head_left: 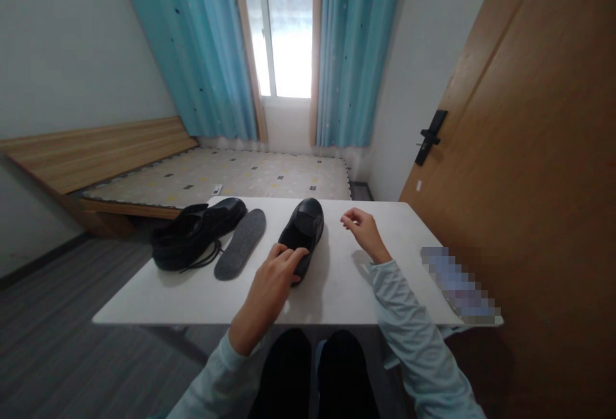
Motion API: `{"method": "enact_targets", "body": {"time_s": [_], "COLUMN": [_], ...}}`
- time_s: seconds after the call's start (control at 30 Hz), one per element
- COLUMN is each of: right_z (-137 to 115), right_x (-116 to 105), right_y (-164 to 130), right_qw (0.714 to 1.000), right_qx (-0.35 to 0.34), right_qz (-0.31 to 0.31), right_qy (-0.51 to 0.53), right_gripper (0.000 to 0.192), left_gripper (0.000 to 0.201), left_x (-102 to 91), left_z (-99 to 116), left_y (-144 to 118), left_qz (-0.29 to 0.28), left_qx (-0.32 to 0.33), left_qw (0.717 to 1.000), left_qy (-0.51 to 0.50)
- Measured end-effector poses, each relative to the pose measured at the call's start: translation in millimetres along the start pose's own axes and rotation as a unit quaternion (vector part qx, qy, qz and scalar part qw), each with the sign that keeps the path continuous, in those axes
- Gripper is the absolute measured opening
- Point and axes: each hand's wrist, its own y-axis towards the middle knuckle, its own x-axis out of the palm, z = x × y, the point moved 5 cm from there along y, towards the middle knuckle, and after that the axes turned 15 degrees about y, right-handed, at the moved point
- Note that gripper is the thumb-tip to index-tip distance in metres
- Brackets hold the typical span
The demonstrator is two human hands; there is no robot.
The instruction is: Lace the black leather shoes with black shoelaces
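Note:
A black shoe rests on the white table, its toe pointing away from me. My left hand is closed on the heel end of this shoe, fingers over the rim of its opening. To the right of the shoe, apart from it, my right hand hovers above the table with thumb and fingers drawn together; whether anything small is in the pinch does not show. A grey insole lies flat left of the shoe. Beyond it is the second black shoe, its lace trailing on the tabletop.
A pixelated flat object lies along the table's right edge. Behind the table is a bed under a window with blue curtains. A wooden door stands close on the right. My knees are under the table's front edge.

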Motion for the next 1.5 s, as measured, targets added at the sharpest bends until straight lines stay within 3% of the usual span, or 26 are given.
{"method": "enact_targets", "body": {"time_s": [0.37,0.57,0.83,1.23,1.37,1.5], "right_z": [6,8,10,8,13,17], "right_x": [-6,-7,-6,-7,-6,-6], "right_y": [-1,-1,-1,-1,-1,-1], "right_qw": [1.0,1.0,1.0,0.999,0.999,0.998], "right_qx": [-0.003,0.002,-0.001,0.0,0.023,0.04], "right_qz": [0.0,-0.003,-0.008,-0.013,-0.02,-0.023], "right_qy": [-0.011,-0.022,-0.022,-0.03,-0.033,-0.042], "right_gripper": [0.017,0.017,0.017,0.015,0.014,0.013], "left_gripper": [0.043,0.042,0.044,0.053,0.05,0.04], "left_x": [-6.5,1.9,3.8,5.8,2.6,-0.5], "left_z": [-91,-118,-123,-124,-113,-86], "left_y": [-18,-25,-20,-10,-10,-11], "left_qz": [0.047,0.032,0.045,0.015,0.029,0.072], "left_qx": [-0.068,-0.107,-0.116,-0.129,-0.143,-0.142], "left_qw": [0.995,0.991,0.989,0.981,0.969,0.963], "left_qy": [0.049,0.072,0.084,0.145,0.2,0.218]}}
